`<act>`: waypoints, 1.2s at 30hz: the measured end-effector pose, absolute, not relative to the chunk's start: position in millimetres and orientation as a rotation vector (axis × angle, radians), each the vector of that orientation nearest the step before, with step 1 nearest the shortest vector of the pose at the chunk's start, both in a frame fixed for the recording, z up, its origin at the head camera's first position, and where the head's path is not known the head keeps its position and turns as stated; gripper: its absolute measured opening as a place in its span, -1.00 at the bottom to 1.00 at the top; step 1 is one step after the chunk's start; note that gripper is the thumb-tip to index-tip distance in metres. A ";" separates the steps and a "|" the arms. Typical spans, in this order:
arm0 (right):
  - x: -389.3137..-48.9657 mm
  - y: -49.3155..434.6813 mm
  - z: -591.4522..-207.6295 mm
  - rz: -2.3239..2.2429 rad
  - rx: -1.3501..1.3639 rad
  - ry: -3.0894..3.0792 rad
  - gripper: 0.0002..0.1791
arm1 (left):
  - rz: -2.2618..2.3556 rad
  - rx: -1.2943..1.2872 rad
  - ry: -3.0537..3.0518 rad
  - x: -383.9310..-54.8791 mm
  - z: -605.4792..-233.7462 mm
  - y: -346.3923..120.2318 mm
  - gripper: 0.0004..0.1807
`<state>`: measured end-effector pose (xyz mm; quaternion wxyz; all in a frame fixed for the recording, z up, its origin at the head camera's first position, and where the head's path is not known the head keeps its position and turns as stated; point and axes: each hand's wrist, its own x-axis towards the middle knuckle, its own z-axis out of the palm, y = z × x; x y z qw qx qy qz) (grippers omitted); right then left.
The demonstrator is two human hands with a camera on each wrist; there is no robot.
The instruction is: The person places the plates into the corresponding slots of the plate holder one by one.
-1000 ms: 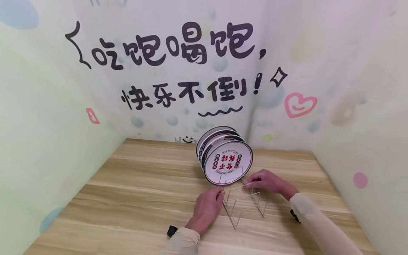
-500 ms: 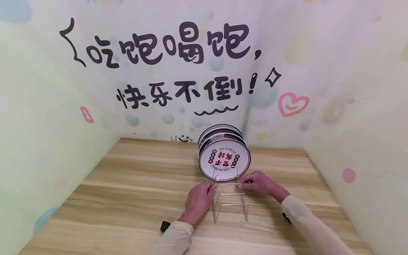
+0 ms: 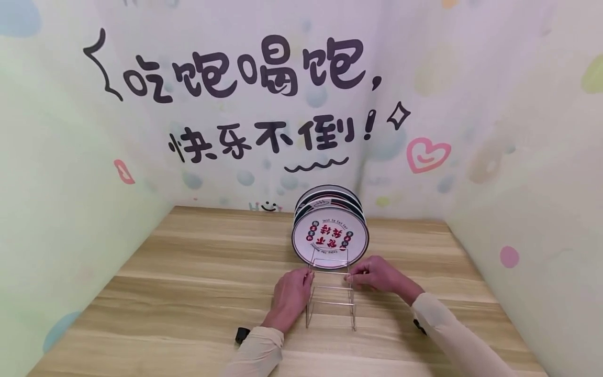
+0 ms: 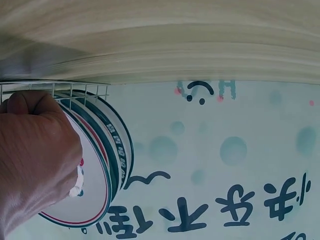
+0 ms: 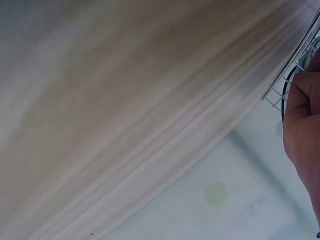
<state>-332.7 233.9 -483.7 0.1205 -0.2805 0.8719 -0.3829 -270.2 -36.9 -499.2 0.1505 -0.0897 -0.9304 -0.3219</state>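
A metal wire plate rack (image 3: 333, 287) stands on the wooden table, its front slots holding nothing. Several round plates (image 3: 330, 230) with dark rims lean upright in its rear part, the foremost showing red characters. My left hand (image 3: 291, 294) pinches the rack's left side wire, and my right hand (image 3: 380, 274) pinches the right side. In the left wrist view, the left hand (image 4: 37, 155) covers part of the rack and the plates. At the right edge of the right wrist view, the right hand (image 5: 304, 120) is by the rack's wires (image 5: 280, 95); its fingertips are cut off there.
The wood-grain table (image 3: 198, 293) runs back to a printed curtain (image 3: 226, 183) just behind the plates. Pale side walls (image 3: 527, 188) rise at the left and right. Black straps (image 3: 242, 335) show at the wrists.
The rack has turned from slantwise to nearly straight, its front end swinging left, and the plates have turned with it. Both hands have kept their grip on its sides. The head view has shifted slightly.
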 end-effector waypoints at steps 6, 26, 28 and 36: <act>-331.6 230.9 -486.3 -1.104 -0.818 2.551 -0.80 | -0.923 -0.257 -2.665 -271.3 -501.2 -39.8 -0.64; -334.6 229.2 -486.2 -1.072 -0.845 2.527 -0.81 | -0.916 -0.272 -2.632 -276.0 -505.2 -43.6 -0.76; -335.0 230.5 -486.8 -1.077 -0.840 2.522 -0.82 | -0.920 -0.281 -2.637 -277.4 -505.8 -43.3 -0.76; -329.3 232.0 -487.5 -1.138 -0.838 2.544 -0.85 | -1.000 -0.368 -2.637 -285.2 -511.3 -50.0 -0.91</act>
